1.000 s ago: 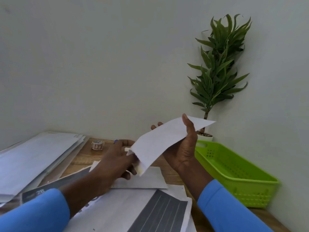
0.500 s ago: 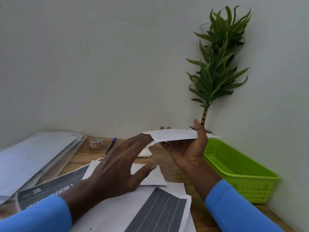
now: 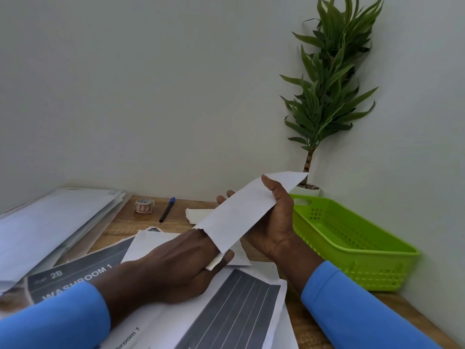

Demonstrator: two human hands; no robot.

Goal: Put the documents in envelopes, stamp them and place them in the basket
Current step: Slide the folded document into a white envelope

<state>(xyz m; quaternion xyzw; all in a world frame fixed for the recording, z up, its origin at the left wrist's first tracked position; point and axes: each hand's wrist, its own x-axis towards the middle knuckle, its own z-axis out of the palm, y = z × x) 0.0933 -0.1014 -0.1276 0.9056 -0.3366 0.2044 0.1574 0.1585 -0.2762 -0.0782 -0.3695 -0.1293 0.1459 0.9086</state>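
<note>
Since half a second ago, the left hand (image 3: pixel 176 258) has slid its fingers into the open end of the envelope (image 3: pixel 241 217), which the right hand (image 3: pixel 271 222) grips above the worktop (image 3: pixel 120 222), beside the basket (image 3: pixel 352 248). Forcing it could tear that thin mouth.

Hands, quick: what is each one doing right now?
Left hand: closed on the lower end of the white envelope, fingers tucked at its opening.
Right hand: closed around the envelope's upper part, thumb on top.
</note>
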